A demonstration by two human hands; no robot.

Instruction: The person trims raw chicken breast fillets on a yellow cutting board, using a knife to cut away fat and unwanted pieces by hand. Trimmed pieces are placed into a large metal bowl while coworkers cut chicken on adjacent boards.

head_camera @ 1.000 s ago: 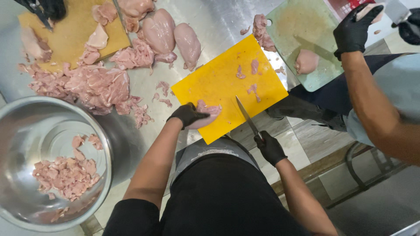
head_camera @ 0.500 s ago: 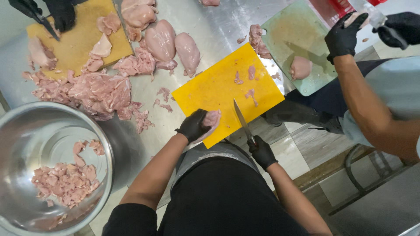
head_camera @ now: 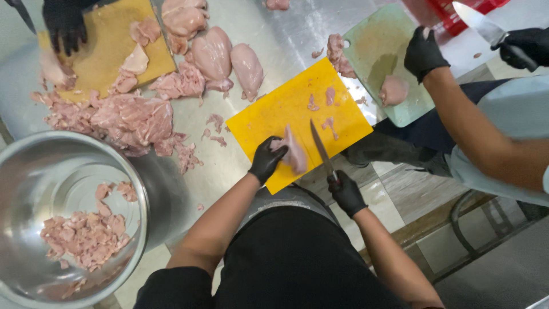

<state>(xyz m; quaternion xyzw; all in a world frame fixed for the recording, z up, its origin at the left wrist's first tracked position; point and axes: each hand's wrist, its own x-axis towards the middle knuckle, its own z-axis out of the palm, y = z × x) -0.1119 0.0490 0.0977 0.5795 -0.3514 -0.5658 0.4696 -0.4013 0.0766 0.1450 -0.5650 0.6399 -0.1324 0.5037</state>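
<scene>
Head view looks straight down on the person's own black-gloved hands at the near edge of the steel table (head_camera: 286, 28). Left hand (head_camera: 266, 160), fingers curled, is pinching a pale chicken piece (head_camera: 294, 153) and pinning it to the near edge of the yellow cutting board (head_camera: 280, 109). Right hand (head_camera: 345, 193) is wrapped tight round the handle of a knife (head_camera: 320, 147), hanging just off the table's near edge; the blade runs up over the board and its tip sits just right of the held piece, close beside it, though contact can't be made out. A few small scraps (head_camera: 329, 96) lie further up the yellow board.

Moving outward, whole chicken breasts (head_camera: 229, 57) rest on the steel just beyond the board's far left corner, and a big heap of trimmed meat (head_camera: 126, 114) spreads toward the table's left side. At the near left corner stands a large steel bowl (head_camera: 34, 166) with cut pieces (head_camera: 83, 237) in its bottom.

Off to the right, a co-worker's gloved hand (head_camera: 424, 54) presses on a green cutting board (head_camera: 377, 34) with one chicken piece (head_camera: 393, 90) on it; that person's other hand (head_camera: 526, 46) holds a second knife (head_camera: 477, 22) up. At the far left corner, another person's gloved hand (head_camera: 64, 26) rests on a tan board (head_camera: 108, 51).
</scene>
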